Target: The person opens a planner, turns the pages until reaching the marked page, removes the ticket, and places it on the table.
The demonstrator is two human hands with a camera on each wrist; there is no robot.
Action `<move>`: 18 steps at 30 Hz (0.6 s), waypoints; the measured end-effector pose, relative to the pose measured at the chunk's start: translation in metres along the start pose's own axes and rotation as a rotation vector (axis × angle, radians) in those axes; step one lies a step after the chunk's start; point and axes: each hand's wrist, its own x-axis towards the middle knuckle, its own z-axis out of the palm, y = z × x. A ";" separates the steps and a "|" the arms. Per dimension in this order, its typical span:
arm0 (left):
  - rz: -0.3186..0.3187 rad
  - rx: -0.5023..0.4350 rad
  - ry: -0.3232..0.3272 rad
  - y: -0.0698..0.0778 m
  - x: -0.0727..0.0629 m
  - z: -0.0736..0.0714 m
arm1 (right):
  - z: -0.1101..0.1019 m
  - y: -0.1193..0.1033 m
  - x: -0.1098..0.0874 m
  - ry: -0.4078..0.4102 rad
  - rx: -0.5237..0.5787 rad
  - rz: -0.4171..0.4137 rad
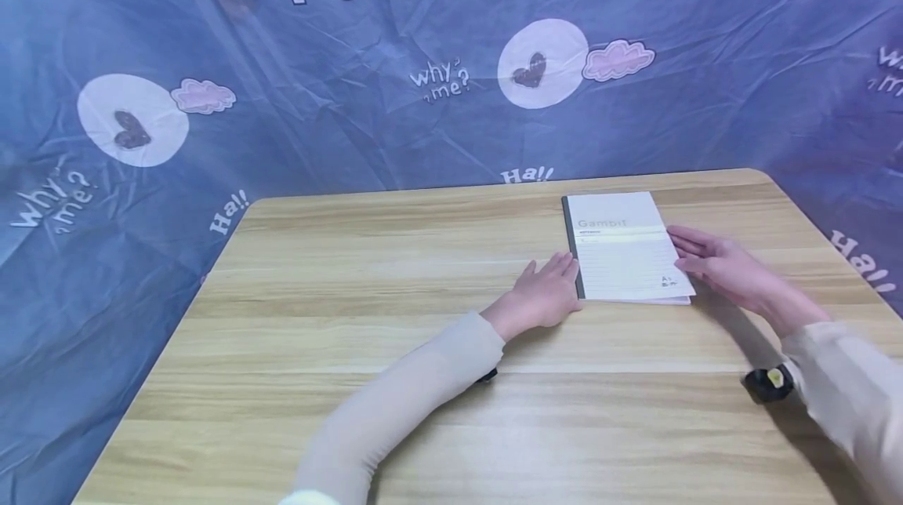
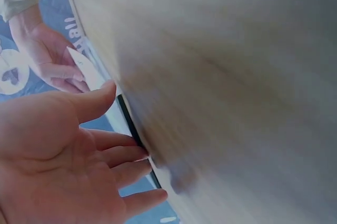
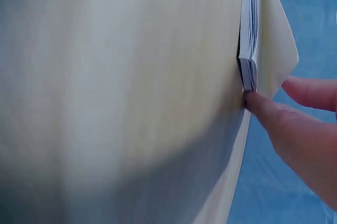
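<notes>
A white-covered notebook [image 1: 621, 254] with a dark spine lies on the table, its "Gambit" lettering toward the far side. Its front cover stands lifted from the page block [image 3: 249, 34] along the right edge. My left hand [image 1: 539, 293] rests beside the spine, fingers extended and fingertips right at the dark binding [image 2: 129, 118]. At the opposite edge is my right hand [image 1: 719, 266], its fingers loosely bent. In the right wrist view one fingertip meets the corner of the pages, while another is at the edge of the raised cover [image 3: 279, 45].
The wood-grain table [image 1: 353, 270] has a rounded far corner on the right. Behind and beside it hangs a blue cloth [image 1: 339, 97] printed with words, hearts and clouds. A small black device [image 1: 769, 383] sits at the right sleeve.
</notes>
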 end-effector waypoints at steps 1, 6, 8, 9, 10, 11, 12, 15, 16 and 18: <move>0.002 0.000 -0.002 -0.002 -0.003 0.001 | 0.004 -0.001 -0.001 -0.005 -0.017 -0.002; 0.008 -0.005 0.004 -0.011 -0.020 0.004 | 0.023 -0.005 -0.006 -0.017 -0.080 -0.016; 0.010 -0.008 0.004 -0.015 -0.028 0.006 | 0.031 -0.007 -0.008 -0.023 -0.089 -0.017; 0.011 -0.014 0.004 -0.017 -0.032 0.007 | 0.035 -0.008 -0.009 -0.023 -0.091 -0.016; 0.011 -0.021 0.003 -0.019 -0.036 0.008 | 0.039 -0.008 -0.010 -0.030 -0.092 -0.017; 0.012 -0.028 0.003 -0.021 -0.040 0.009 | 0.044 -0.009 -0.012 -0.033 -0.095 -0.015; 0.010 -0.034 0.001 -0.023 -0.045 0.010 | 0.048 -0.010 -0.013 -0.034 -0.100 -0.015; 0.007 -0.050 -0.002 -0.030 -0.058 0.013 | 0.060 -0.012 -0.016 -0.055 -0.102 -0.032; 0.010 -0.052 -0.001 -0.032 -0.063 0.014 | 0.064 -0.012 -0.017 -0.060 -0.106 -0.041; 0.019 -0.049 0.001 -0.035 -0.072 0.015 | 0.072 -0.013 -0.019 -0.070 -0.111 -0.053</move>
